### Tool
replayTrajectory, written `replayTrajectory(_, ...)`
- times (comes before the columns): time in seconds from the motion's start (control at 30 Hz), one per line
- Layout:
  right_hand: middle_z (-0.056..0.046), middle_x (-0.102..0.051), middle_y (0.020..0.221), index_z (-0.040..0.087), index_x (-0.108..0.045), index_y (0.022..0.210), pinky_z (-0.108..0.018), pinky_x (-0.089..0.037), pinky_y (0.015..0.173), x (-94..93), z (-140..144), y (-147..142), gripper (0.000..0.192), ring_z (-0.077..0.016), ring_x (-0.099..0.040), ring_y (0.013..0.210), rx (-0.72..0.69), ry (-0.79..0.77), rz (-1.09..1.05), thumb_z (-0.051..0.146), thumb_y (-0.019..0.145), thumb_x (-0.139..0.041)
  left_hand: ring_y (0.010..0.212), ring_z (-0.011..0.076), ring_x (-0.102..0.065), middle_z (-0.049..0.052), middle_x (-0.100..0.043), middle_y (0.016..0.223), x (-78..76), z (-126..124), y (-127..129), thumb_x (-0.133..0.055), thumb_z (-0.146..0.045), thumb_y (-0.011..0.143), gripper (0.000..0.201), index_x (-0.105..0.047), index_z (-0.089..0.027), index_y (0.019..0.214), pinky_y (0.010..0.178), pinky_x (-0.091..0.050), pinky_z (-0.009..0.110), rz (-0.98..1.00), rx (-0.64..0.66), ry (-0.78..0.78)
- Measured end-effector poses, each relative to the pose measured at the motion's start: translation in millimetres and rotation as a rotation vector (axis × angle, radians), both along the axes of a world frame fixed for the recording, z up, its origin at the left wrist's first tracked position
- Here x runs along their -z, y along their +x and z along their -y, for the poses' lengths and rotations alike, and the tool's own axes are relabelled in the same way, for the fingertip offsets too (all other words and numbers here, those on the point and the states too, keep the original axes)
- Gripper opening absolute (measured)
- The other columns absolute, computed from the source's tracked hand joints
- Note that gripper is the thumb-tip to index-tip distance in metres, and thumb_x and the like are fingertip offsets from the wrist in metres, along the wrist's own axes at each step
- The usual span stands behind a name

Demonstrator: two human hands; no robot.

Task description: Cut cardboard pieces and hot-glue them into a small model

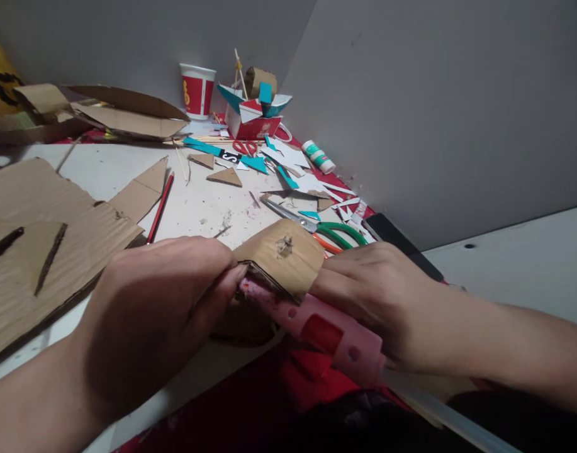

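Note:
A folded piece of brown cardboard (279,255) with a rough hole in its top face is pinched by my left hand (160,308) at its left edge. My right hand (377,289) is closed around a pink glue gun (326,333), its fingers partly hidden behind the cardboard. The gun's nozzle lies just under the cardboard's near edge, close to my left thumb. A clear glue stick (443,402) juts from the gun's rear toward the lower right. Beneath the nozzle, another brown cardboard part (245,324) shows dimly.
Green-handled scissors (338,233) lie just beyond the cardboard, near a dark phone (401,245). A red pencil (160,207) and a large cardboard sheet (56,195) lie at left. Paper scraps, a paper cup (198,91), a red box (255,123) and a glue bottle (318,156) stand or lie farther back.

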State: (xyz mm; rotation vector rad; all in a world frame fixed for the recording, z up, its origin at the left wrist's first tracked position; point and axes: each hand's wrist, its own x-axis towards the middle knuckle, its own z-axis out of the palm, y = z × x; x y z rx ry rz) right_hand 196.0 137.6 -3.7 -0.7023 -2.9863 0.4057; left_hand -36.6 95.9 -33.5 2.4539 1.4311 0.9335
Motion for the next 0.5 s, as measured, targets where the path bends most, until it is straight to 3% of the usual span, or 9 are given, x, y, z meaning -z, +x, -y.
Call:
replayTrajectory(0.3,-0.002,-0.060,0.066,0.020,-0.049,0.073,-0.027,-0.032,0.050,-3.1,1,0,0.010,-0.0147,-0.051,0.054,0.004,-0.075,0.022,0.022,0.082,-0.046,0.058,0.0159,-0.063,-0.001,-0.068,0.065,-0.1,-2,0,-0.045,-0.028,0.091,0.026,-0.069,-0.021,0.084,0.052,-0.040,0.025,-0.013,-0.002,0.025)
replayTrajectory(0.4,0.001,-0.051,0.059,0.022,-0.041,0.069,-0.028,-0.029,0.047,-9.1,1,3,0.025,-0.0131,-0.044,0.049,-0.059,-0.054,0.031,0.029,0.093,-0.038,0.058,0.0161,-0.063,0.000,-0.068,0.066,1.9,-3,0,-0.045,-0.028,0.091,0.026,-0.069,-0.019,0.084,0.053,-0.042,0.026,-0.023,-0.012,0.034)
replayTrajectory(0.5,0.002,-0.044,0.052,0.022,-0.033,0.064,-0.029,-0.029,0.048,-14.6,3,19,0.042,-0.0126,-0.040,0.046,-0.132,-0.011,-0.045,0.037,0.101,-0.020,0.062,0.0161,-0.065,0.001,-0.069,0.071,5.0,-2,-2,-0.049,-0.027,0.090,0.021,-0.068,-0.019,0.086,0.057,-0.044,0.026,-0.006,-0.014,0.040)
